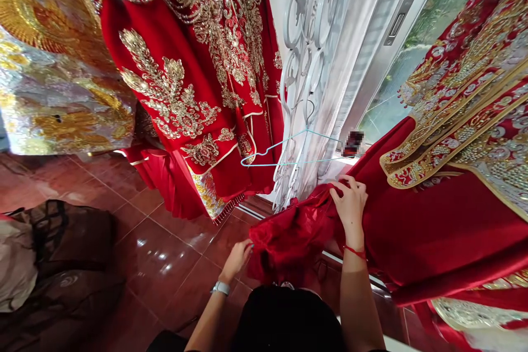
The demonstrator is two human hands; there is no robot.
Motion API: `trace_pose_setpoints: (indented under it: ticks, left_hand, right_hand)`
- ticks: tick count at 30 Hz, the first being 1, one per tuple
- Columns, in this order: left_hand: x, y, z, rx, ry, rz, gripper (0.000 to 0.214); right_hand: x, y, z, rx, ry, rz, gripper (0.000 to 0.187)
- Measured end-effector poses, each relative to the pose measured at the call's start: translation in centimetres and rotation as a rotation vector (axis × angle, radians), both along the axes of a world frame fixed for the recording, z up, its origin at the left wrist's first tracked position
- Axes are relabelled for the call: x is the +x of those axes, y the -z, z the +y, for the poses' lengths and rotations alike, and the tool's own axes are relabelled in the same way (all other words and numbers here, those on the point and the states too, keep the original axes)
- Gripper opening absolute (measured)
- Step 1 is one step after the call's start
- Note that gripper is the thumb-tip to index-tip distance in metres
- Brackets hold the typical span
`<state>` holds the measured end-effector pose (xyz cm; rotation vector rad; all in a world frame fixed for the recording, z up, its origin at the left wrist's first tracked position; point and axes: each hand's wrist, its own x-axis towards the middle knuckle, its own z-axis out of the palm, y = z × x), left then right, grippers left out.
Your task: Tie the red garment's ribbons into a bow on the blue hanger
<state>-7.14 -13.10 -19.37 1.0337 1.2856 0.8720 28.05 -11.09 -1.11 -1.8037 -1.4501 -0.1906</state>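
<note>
A shiny red satin garment (289,236) is stretched between my two hands in front of me, its upper edge running up to the right. At its left end, my left hand (237,258), with a watch on the wrist, pinches the edge. My right hand (350,201), wearing a red string bracelet, is closed on the right end, fingers bent over the edge. The garment's lower part drops toward my feet in shadow. Just above it, a light blue wire hanger (305,131) hangs with no clothing on it, in front of white scrolled ironwork.
On the left hang a red jacket with gold embroidery (181,77) and a gold-and-silver garment (61,82). To the right hangs a beaded red costume (445,203) beside the window (391,93). Dark bags (74,253) lie on the red tiled floor (165,264).
</note>
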Motion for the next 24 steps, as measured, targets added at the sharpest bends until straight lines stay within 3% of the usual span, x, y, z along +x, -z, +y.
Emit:
trace_pose_setpoints:
  ticks: [4,10,13,16,20,24]
  left_hand:
    - [0.6,-0.9,0.7,0.020,-0.093,-0.014,0.020]
    - [3.0,-2.9,0.9,-0.189,-0.291,-0.585,0.030]
    - [3.3,-5.7,1.4,-0.328,-0.248,-0.775,0.017]
    - [3.0,-9.3,2.0,-0.444,-0.244,-0.886,0.012]
    - [2.7,-13.7,2.4,-0.418,-0.235,-0.934,0.020]
    - [3.0,-16.5,2.6,-0.313,-0.128,-0.887,0.013]
  right_hand:
    - [0.6,1.1,0.1,-0.007,0.005,-0.015,0.026]
    - [1.3,2.3,0.6,0.006,-0.023,0.045,0.030]
    - [2.4,2.8,1.0,-0.029,-0.085,-0.003,0.032]
    - [4.5,3.5,1.7,-0.186,-0.182,-0.138,0.032]
    - [8.4,4.6,2.8,-0.438,-0.279,-0.311,0.023]
    - [11.0,5.6,3.1,-0.652,-0.320,-0.422,0.019]
